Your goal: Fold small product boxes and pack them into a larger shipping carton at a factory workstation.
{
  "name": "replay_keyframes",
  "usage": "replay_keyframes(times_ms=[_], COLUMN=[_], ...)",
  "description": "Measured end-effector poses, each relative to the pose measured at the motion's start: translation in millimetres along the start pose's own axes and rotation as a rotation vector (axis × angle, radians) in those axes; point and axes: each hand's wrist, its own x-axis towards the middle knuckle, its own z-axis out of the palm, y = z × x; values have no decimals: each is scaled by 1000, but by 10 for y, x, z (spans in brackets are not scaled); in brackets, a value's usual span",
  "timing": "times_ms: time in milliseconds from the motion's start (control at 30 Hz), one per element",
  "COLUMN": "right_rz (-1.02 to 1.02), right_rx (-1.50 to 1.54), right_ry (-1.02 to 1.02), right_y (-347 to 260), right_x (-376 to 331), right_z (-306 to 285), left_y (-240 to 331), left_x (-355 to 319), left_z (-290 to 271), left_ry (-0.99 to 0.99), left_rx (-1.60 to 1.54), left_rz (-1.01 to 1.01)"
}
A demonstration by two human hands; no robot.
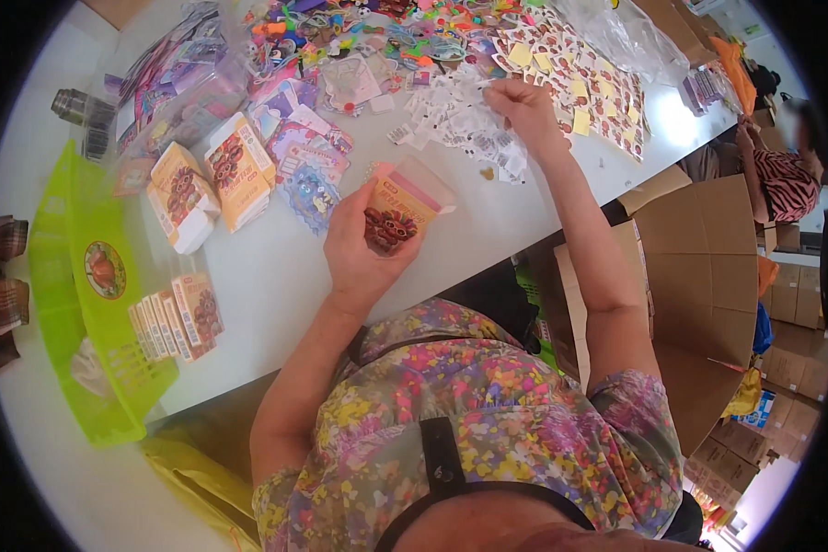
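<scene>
My left hand (359,241) is wrapped round a small orange-yellow box (397,213) printed with brown cartoon figures, held tilted above the white table. The box's upper end looks open, with a pale flap or lining standing up. Farther off to the right, my right hand (532,118) has its fingers pinched together over a loose heap of small white slips (465,115) with dark print. Whatever is between those fingertips is too small to make out. Next to that heap lie sheets of reddish-brown stickers (616,106) with yellow paper squares on them.
Left of my left hand stand two larger cartons (186,198) and printed cards (308,175). A row of closed small boxes (177,317) sits by a green plastic basket (83,304). Colourful trinkets (340,37) cover the far side. A big cardboard box (690,267) stands at right; another person (782,175) is beyond.
</scene>
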Motion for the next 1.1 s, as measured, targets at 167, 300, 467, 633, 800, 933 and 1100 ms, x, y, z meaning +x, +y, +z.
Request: replay_keyframes(times_ms=[167,300,467,633,800,933,1100], right_rz=[152,115,-7,-497,-690,-672,-660], right_rx=[195,177,90,-389,-716,-589,-612], right_ry=[-5,-35,-212,-63,-237,-283,-347], right_y=[-72,-347,-1087,-882,-1023,-1023,-1018], right_x=[-68,-218,-848,-1036,-1066,-1056,-1076], right_z=[-38,18,309,595,694,605,516], left_y=[29,16,2,22,0,49,43], left_x=[-14,-39,-48,-63,-111,-76,-88], left_z=[3,-1,14,22,20,3,-21], left_ry=[23,51,73,45,57,29,-76], left_rx=[28,27,17,-2,-107,-360,-301], left_rz=[20,2,-29,-51,-112,-169,-124])
